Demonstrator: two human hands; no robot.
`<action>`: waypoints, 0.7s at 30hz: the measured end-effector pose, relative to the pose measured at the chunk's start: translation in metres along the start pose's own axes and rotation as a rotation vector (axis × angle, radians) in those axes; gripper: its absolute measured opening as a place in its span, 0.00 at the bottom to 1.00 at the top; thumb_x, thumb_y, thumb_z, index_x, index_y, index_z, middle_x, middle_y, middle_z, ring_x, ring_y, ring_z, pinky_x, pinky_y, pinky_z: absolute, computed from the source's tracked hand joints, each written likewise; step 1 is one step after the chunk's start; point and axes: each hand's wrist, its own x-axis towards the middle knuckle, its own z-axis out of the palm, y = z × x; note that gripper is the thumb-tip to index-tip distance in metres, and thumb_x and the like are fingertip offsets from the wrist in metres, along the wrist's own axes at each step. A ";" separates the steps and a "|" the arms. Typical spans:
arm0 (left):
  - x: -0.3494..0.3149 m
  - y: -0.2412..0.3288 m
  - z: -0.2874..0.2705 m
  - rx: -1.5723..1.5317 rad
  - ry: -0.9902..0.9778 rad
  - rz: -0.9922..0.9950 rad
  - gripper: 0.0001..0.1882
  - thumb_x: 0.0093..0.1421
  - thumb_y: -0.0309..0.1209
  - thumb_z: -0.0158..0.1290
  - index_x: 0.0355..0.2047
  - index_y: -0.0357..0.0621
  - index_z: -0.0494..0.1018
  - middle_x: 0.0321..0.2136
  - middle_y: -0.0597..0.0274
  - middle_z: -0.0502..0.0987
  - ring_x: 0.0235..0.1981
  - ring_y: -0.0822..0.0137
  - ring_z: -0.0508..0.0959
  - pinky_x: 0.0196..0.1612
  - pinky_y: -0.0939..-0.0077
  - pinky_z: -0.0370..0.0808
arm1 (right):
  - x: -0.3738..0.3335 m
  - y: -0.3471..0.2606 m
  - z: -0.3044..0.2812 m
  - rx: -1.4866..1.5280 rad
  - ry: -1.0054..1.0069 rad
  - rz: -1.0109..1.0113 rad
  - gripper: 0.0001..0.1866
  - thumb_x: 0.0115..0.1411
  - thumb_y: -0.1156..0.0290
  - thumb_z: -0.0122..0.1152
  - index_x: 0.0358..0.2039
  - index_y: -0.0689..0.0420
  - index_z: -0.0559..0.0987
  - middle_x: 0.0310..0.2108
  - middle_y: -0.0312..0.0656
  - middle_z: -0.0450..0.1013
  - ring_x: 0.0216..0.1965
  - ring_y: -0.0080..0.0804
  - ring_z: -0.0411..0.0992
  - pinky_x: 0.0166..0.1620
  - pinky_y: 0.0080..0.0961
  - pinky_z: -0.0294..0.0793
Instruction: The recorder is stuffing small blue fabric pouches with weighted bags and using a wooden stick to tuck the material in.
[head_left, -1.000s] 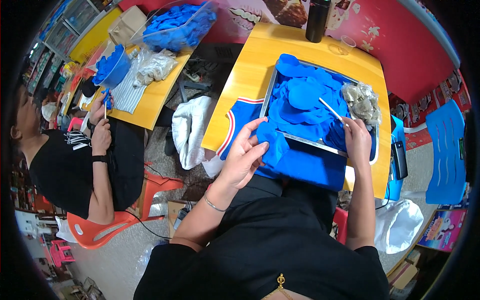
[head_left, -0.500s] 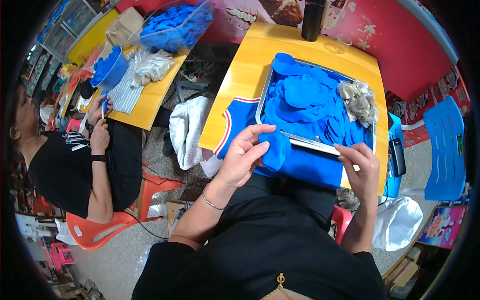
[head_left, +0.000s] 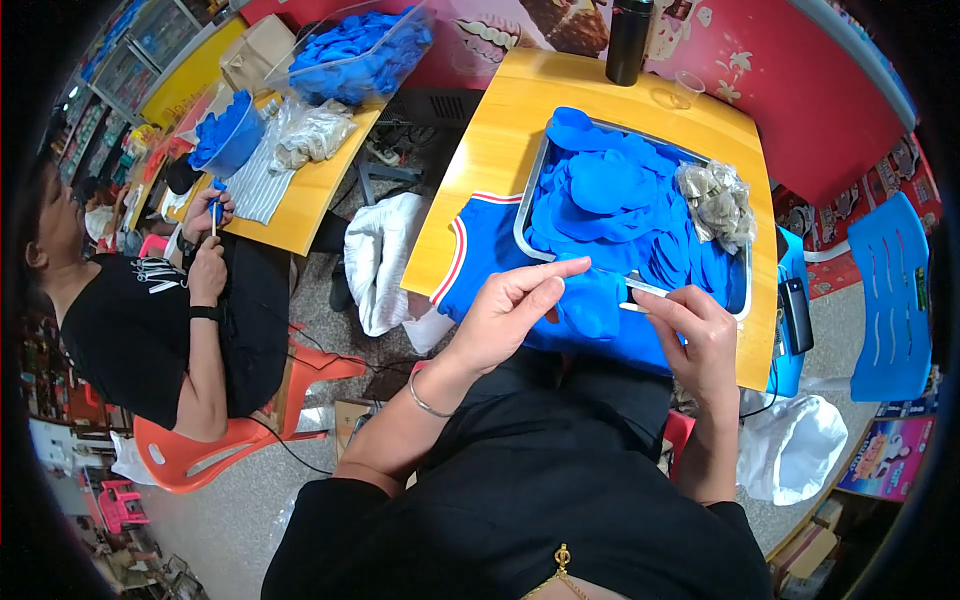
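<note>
- Left hand point(head_left: 508, 315) pinches 1 blue piece point(head_left: 592, 308) (thin, rounded).
- Right hand point(head_left: 702, 338) grips 1 white stick point(head_left: 633, 307).
- Tray point(head_left: 747, 287) of blue cutouts point(head_left: 607, 185) lies beyond the 2 hands.

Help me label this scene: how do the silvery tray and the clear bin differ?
The tray has an opaque, silvery rim; the bin is see-through. The tray looks shallow, while the bin has taller walls. The tray is on the nearer table, the bin on the table to the left. Both hold heaped blue pieces.
</note>
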 end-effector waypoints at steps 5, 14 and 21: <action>0.001 0.001 -0.004 -0.119 0.084 0.002 0.15 0.63 0.33 0.45 0.46 0.39 0.72 0.27 0.73 0.73 0.25 0.84 0.65 0.30 0.89 0.65 | -0.009 0.012 -0.016 -0.029 0.013 0.139 0.11 0.45 0.78 0.62 0.32 0.51 0.81 0.19 0.39 0.68 0.20 0.31 0.68 0.23 0.24 0.66; 0.001 -0.004 -0.003 -0.214 0.045 0.006 0.13 0.61 0.32 0.48 0.43 0.38 0.74 0.37 0.67 0.76 0.31 0.84 0.70 0.33 0.90 0.67 | -0.012 0.017 -0.026 -0.009 0.092 0.053 0.13 0.43 0.80 0.63 0.31 0.53 0.81 0.19 0.38 0.68 0.21 0.29 0.68 0.24 0.23 0.65; 0.000 -0.004 -0.004 -0.189 0.023 0.010 0.13 0.62 0.33 0.47 0.42 0.39 0.74 0.38 0.65 0.77 0.32 0.82 0.72 0.33 0.88 0.68 | -0.008 0.014 -0.021 0.030 0.086 0.053 0.12 0.42 0.81 0.63 0.31 0.54 0.81 0.18 0.38 0.67 0.21 0.29 0.68 0.23 0.23 0.65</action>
